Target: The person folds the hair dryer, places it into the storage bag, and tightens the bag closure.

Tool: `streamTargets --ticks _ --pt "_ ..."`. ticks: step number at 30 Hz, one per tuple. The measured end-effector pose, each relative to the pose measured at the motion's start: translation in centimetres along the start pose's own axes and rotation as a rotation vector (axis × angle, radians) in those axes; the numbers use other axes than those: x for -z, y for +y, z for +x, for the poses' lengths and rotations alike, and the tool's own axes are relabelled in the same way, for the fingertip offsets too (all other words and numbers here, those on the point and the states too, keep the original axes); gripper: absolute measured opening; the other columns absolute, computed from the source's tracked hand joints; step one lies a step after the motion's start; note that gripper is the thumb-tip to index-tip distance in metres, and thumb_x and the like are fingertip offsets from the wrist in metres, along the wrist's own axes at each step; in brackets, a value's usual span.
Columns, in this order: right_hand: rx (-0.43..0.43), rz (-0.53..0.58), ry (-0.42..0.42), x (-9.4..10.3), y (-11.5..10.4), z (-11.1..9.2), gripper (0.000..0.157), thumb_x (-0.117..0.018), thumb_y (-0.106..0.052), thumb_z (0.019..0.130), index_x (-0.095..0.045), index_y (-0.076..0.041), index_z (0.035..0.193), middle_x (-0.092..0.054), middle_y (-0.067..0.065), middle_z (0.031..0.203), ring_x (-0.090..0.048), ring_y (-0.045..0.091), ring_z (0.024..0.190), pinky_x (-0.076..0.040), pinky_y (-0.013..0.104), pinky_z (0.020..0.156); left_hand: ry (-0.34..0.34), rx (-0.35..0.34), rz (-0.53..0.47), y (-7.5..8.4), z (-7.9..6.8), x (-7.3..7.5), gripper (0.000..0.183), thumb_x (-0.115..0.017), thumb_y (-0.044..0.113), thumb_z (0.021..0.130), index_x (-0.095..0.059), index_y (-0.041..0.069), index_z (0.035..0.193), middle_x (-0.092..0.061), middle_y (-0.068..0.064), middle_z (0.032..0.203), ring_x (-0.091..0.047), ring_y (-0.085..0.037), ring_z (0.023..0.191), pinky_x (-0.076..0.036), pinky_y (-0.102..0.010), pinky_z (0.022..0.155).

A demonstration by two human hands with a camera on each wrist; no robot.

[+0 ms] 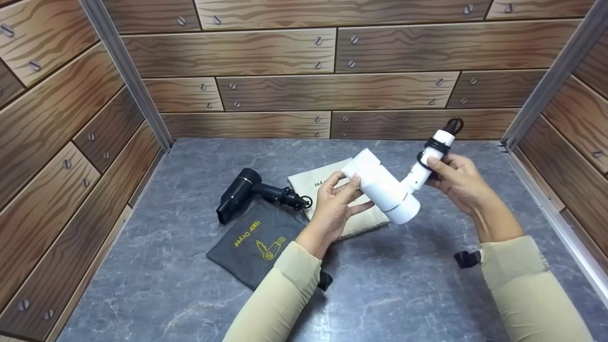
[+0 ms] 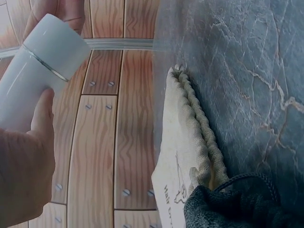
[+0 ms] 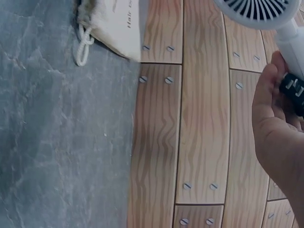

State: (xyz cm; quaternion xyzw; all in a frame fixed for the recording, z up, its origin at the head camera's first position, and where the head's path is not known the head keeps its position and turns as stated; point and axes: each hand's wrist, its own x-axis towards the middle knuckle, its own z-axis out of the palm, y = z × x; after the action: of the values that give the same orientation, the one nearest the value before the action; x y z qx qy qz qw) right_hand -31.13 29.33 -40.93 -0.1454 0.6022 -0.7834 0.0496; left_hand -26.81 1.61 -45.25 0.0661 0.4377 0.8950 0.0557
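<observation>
Both hands hold a white hair dryer (image 1: pixel 387 190) up off the table, its body tilted. The left hand (image 1: pixel 332 206) pinches the barrel near its upper left end, thumb on top. On the handle is the right hand (image 1: pixel 458 183), fingers curled round it beside the black cord (image 1: pixel 437 145) wound there. The right wrist view shows the dryer's round slatted grille (image 3: pixel 259 10). Behind and below the left hand lies a cream drawstring pouch (image 1: pixel 365 224), partly covered by hand and dryer. A dark grey pouch (image 1: pixel 249 249) with yellow "Hair Dryer" print lies left of the left forearm.
A black hair dryer (image 1: pixel 237 192) with its cord bundled lies at the left, beside the dark pouch's upper edge. The grey marbled tabletop (image 1: pixel 403 294) is enclosed by wood-patterned walls (image 1: pixel 275 52) at the back and sides. Black straps sit at both wrists.
</observation>
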Motion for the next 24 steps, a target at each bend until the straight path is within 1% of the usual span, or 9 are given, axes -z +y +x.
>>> streamTargets --ticks 5,7,14,20,24 --pt "-0.002 -0.017 -0.028 0.21 -0.5 -0.15 0.018 -0.056 -0.003 0.108 -0.073 -0.007 0.113 -0.078 0.004 0.104 -0.077 0.016 0.09 -0.064 0.029 0.082 -0.012 0.012 -0.008 0.32 -0.09 0.0 0.012 -0.065 0.012 0.106 -0.065 0.011 0.118 -0.076 -0.019 0.121 -0.072 -0.042 0.119 -0.06 -0.063 0.094" --pt "-0.005 -0.015 -0.037 0.3 -0.5 -0.21 0.019 -0.055 -0.002 0.108 -0.073 -0.007 0.113 -0.079 0.005 0.103 -0.077 0.017 0.089 -0.064 0.028 0.081 -0.018 0.011 -0.004 0.42 -0.11 -0.03 0.011 -0.065 0.01 0.105 -0.065 0.011 0.117 -0.077 -0.019 0.118 -0.073 -0.042 0.117 -0.059 -0.064 0.095" --pt "-0.017 -0.022 -0.067 0.57 -0.45 -0.44 0.02 -0.054 -0.001 0.109 -0.073 -0.005 0.112 -0.08 0.007 0.101 -0.078 0.017 0.089 -0.063 0.027 0.079 -0.024 0.02 0.012 0.49 -0.29 0.08 0.006 -0.065 0.007 0.105 -0.065 0.01 0.11 -0.078 -0.013 0.105 -0.077 -0.029 0.099 -0.057 -0.067 0.095" --pt "-0.03 -0.038 -0.091 0.6 -0.75 -0.7 0.021 -0.053 0.0 0.109 -0.073 -0.005 0.113 -0.079 0.006 0.103 -0.077 0.017 0.09 -0.063 0.028 0.079 -0.022 0.028 0.038 0.78 -0.33 0.03 0.007 -0.067 0.006 0.103 -0.068 0.009 0.109 -0.078 -0.01 0.098 -0.077 -0.026 0.093 -0.06 -0.062 0.092" --pt "-0.029 -0.052 -0.1 0.53 -1.12 -0.82 0.021 -0.053 0.001 0.108 -0.073 -0.005 0.113 -0.079 0.006 0.104 -0.077 0.017 0.09 -0.064 0.028 0.079 -0.034 0.03 0.038 1.0 -0.33 -0.03 0.008 -0.068 0.006 0.102 -0.068 0.01 0.109 -0.079 -0.01 0.097 -0.078 -0.025 0.092 -0.058 -0.066 0.095"
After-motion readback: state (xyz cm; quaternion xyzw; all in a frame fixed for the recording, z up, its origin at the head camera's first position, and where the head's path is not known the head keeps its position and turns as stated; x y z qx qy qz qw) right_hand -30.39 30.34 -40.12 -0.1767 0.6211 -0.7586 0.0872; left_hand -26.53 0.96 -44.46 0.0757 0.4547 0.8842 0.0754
